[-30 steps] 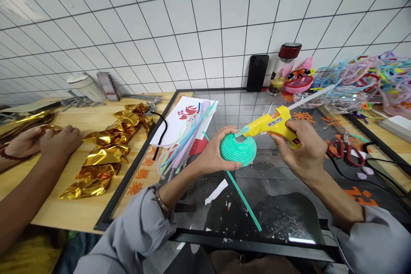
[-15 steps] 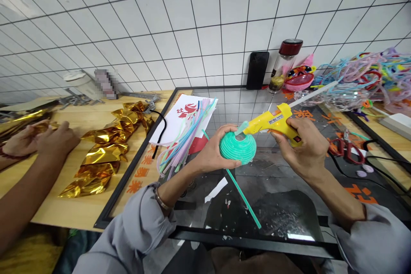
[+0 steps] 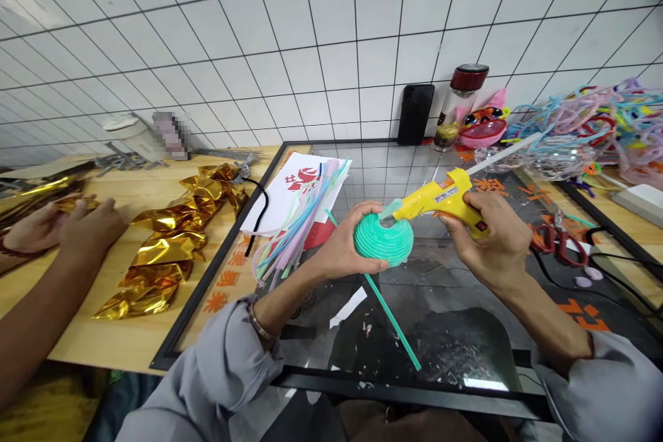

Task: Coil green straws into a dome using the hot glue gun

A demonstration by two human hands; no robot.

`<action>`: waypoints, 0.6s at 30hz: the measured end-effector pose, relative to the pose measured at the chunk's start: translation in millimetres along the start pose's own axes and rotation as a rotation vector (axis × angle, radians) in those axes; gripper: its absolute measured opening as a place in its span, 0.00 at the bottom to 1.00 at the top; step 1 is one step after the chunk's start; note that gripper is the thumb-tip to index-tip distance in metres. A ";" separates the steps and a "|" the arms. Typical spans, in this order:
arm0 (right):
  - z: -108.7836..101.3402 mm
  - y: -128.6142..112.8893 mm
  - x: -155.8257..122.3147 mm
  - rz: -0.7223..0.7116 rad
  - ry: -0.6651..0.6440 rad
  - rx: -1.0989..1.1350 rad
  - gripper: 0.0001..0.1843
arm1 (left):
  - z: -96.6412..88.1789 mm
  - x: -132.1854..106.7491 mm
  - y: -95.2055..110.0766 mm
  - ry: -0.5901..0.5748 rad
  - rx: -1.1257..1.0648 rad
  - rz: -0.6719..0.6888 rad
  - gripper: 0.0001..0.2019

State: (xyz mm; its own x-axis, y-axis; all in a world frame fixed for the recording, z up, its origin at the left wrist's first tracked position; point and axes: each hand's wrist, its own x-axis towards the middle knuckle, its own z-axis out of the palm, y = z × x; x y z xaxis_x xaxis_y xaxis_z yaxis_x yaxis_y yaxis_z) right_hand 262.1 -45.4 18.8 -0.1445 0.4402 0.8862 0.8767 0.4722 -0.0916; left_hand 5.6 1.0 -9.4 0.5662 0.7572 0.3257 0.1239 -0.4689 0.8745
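My left hand [image 3: 339, 245] is closed around a teal coiled dome [image 3: 383, 240] made of wound tubing, held above a glass panel [image 3: 440, 331]. A loose teal tail [image 3: 391, 321] hangs from the coil toward the panel's front edge. My right hand [image 3: 489, 231] grips a yellow glue gun [image 3: 440, 199], whose teal nozzle touches the top of the coil. A white glue stick [image 3: 505, 152] sticks out of the gun's back.
A bundle of pastel tubes [image 3: 298, 221] lies on white paper at the left of the panel. Gold foil pieces [image 3: 170, 242] cover the wooden table, where another person's hands [image 3: 62, 224] work. Red scissors [image 3: 552, 238], a jar [image 3: 458, 107], a phone [image 3: 415, 114] and tangled coloured tubes [image 3: 595, 121] sit behind.
The glue gun's nozzle has shifted slightly along the top of the coil. The other person's hands have moved a little on the foil.
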 end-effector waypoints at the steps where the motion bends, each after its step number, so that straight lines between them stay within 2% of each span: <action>1: 0.3 -0.3 0.1 0.003 0.001 0.000 0.11 | 0.3 -0.1 0.1 0.003 0.000 0.000 0.41; 11: 0.1 -1.2 0.4 0.061 -0.011 0.032 0.09 | 0.6 2.3 0.3 -0.017 -0.005 0.027 0.40; 18: -1.0 1.1 0.7 0.007 -0.012 0.017 0.11 | -0.4 0.9 1.2 -0.009 0.006 0.013 0.41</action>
State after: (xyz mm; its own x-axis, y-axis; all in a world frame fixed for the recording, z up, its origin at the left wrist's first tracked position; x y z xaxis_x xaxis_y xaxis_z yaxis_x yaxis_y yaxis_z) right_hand 263.4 -45.3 19.8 -0.1437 0.4530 0.8799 0.8699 0.4816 -0.1059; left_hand 5.9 1.4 -7.8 0.5750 0.7471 0.3334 0.1218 -0.4811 0.8681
